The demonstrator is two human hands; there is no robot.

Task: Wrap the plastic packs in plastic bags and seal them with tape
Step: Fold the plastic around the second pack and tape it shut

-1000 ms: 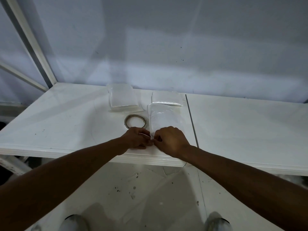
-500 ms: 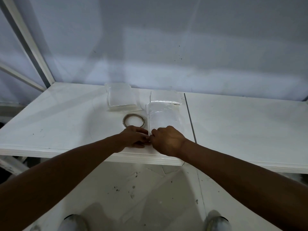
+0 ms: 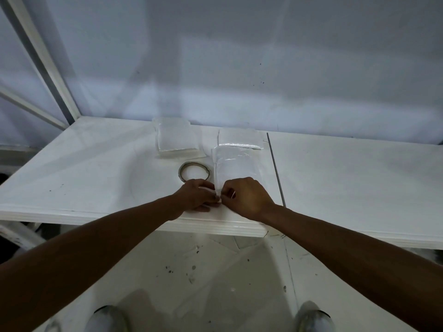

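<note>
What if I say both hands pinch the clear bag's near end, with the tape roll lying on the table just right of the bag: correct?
Not quite. The head view shows the tape roll lying left of the bag, not right. The left hand and right hand do pinch the bag's near end on the table.

My left hand (image 3: pixel 197 196) and right hand (image 3: pixel 247 197) pinch the bag (image 3: pixel 236 167) (clear plastic) beside the tape roll (image 3: pixel 194 172).
</note>
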